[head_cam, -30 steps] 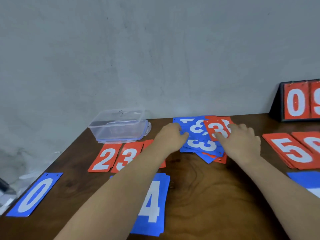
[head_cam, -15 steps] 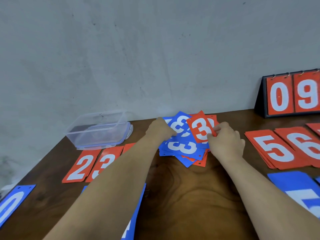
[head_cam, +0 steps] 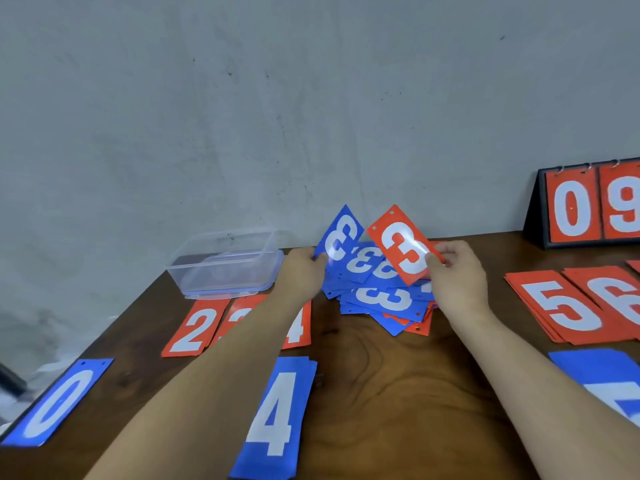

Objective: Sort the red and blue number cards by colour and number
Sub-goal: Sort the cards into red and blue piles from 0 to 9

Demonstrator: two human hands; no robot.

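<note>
left hand: the left hand [head_cam: 300, 273] is pinching the blue 3 [head_cam: 338, 237] at its lower edge, fingers [head_cam: 317, 258] clamped on it, tilting it up off the pile with its face showing.
right hand: the right hand [head_cam: 457, 277] is doing the same with the red 3 [head_cam: 398, 247], thumb and fingers [head_cam: 441, 251] closed on its right edge, the card raised above the pile.
why both: one colour in each hand, so it is looking like the person is splitting the threes two at a time.
pile: the pile [head_cam: 384, 301] is lying on the surface [head_cam: 381, 375] near the wall, blue threes fanned on top and red corners poking out below, so it is being worked from the top down.
red row: red 2 [head_cam: 192, 329], a red stack half hidden by the left forearm, and red 4 [head_cam: 298, 327] are lying side by side on the left. red 5 [head_cam: 561, 306] and red 6 [head_cam: 616, 296] are overlapping on the right. the hidden stack is probably where the red 3 is heading.
blue row: blue 0 [head_cam: 57, 403] and blue 4 [head_cam: 277, 417] are lying nearer the person, well apart, which is leaving room between them for the blue 3.
progress: plenty of threes are waiting in the pile, so the job is looking roughly midway.
bystanders: a clear box [head_cam: 225, 265] and a scoreboard [head_cam: 588, 206] are sitting by the wall, out of the way.
</note>
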